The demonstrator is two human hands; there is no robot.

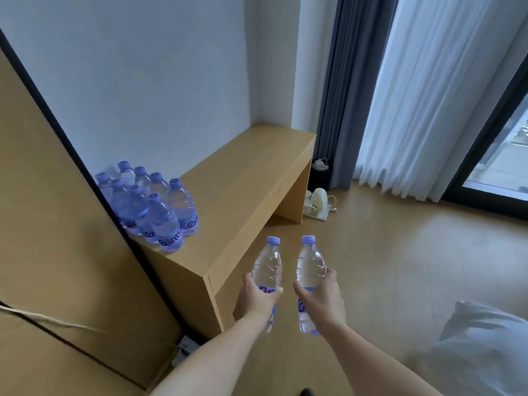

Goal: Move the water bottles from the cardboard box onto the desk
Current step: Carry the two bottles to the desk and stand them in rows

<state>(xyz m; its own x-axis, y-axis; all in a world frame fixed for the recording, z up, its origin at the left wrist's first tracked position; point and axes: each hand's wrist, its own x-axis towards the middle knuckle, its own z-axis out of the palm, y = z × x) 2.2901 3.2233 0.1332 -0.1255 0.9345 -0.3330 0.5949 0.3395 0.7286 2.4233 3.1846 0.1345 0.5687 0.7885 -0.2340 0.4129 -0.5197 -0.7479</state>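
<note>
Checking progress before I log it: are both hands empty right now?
No, the left hand and the right hand each grip a water bottle, held short of the desk.

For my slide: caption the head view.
Left hand and right hand each carry a bottle toward the bottles on the desk.

Lower centre of the frame: left hand (258,298) gripping a clear water bottle (267,270) round its label, right hand (324,295) gripping a second bottle (310,267) likewise, both upright with purple caps up, side by side and apart, held in front of the near end of the wooden tabletop (243,178). Left of centre: cluster of capped bottles (151,204) standing close together at the tabletop's left end, against a tall wooden panel (43,224). Right side: grey curtain (340,81), white sheer curtain (428,95), wooden floor (400,252), white bedding (485,347) at lower right.
</note>
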